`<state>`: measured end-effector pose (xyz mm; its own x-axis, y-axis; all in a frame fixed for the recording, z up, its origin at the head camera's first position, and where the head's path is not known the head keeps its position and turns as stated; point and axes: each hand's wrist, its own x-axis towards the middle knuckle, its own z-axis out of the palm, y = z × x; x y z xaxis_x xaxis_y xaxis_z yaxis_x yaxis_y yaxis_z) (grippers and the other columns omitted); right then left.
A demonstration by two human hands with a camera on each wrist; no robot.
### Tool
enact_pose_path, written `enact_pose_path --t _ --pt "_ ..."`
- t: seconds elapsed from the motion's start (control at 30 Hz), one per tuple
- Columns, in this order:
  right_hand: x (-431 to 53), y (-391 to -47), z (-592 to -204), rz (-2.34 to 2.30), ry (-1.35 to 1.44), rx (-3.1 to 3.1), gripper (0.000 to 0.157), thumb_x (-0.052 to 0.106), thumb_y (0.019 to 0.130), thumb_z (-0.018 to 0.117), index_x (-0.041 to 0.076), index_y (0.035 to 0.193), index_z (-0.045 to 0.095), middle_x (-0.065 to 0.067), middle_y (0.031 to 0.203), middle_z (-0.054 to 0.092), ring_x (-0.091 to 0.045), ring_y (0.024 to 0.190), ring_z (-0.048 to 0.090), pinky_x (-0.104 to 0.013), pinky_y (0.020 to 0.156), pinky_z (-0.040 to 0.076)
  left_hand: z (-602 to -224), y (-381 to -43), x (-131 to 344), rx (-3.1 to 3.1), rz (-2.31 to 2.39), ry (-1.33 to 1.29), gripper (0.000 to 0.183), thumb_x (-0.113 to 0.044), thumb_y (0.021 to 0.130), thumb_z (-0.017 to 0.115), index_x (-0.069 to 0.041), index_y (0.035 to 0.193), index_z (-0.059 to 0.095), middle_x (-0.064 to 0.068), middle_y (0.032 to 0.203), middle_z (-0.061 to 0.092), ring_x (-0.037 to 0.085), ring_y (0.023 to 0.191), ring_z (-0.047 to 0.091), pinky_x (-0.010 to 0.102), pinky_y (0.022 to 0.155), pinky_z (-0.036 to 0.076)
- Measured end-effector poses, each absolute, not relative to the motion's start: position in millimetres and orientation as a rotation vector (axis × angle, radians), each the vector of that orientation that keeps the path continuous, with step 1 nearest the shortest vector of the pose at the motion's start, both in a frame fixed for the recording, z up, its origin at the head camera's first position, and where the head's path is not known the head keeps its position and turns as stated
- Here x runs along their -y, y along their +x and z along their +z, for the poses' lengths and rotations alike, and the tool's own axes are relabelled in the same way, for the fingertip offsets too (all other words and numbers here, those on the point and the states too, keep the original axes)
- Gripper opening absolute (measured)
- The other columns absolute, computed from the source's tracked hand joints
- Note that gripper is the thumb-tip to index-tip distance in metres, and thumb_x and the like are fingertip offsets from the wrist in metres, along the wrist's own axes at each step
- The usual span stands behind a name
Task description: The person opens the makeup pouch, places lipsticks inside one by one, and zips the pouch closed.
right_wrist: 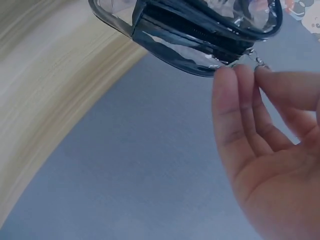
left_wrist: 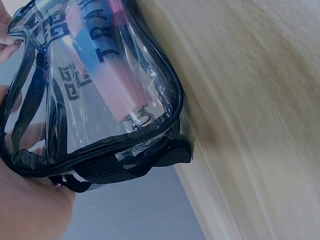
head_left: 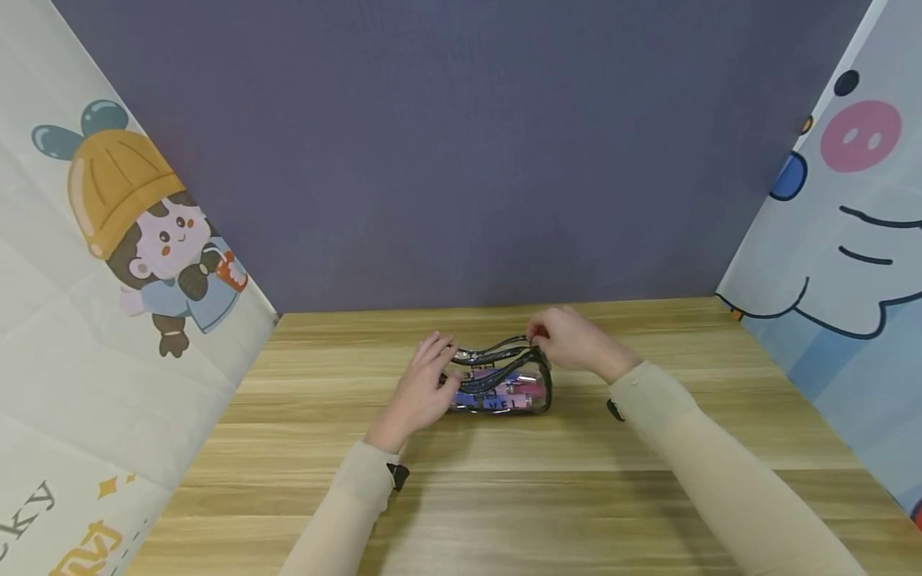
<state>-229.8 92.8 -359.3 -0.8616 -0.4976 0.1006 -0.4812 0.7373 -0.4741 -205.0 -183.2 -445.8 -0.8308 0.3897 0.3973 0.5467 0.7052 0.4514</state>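
A clear plastic pouch (head_left: 536,372) with black piping lies on the wooden table, its zipper side up. Blue-and-pink items (left_wrist: 117,82) with dark lettering show through its wall, one ending in a metal tip. My left hand (head_left: 419,388) grips the pouch's left end, thumb at the front and fingers over the back; some fingers appear through the plastic in the left wrist view. At the right end of the zipper, my right hand (head_left: 576,342) pinches a small metal zipper pull (right_wrist: 259,60) between thumb and fingers. Whether the zipper is closed cannot be made out.
The wooden table (head_left: 504,496) runs back to a dark blue-grey panel (head_left: 461,160). Cartoon-printed sheets stand at the left (head_left: 58,320) and right (head_left: 850,264) sides. A black fabric tab (left_wrist: 172,154) sticks out from the pouch's end.
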Motion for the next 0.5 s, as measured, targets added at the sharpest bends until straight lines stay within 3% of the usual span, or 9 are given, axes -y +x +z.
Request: enact_pose_path --t 0.5 --pt "-83.6 -232.3 -360.7 -0.724 -0.953 -2.901 0.019 -0.008 0.094 0.055 0.002 0.097 0.071 -0.009 0.094 0.071 -0.022 0.085 0.066 -0.037 0.081 0.06 -444.8 -205.1 183.0 2.67 -0.818 -0.733 0.05 -0.018 0.1 0.052 0.004 0.145 0.051 0.015 0.158 0.04 0.033 0.153 0.022 0.047 0.126 0.011"
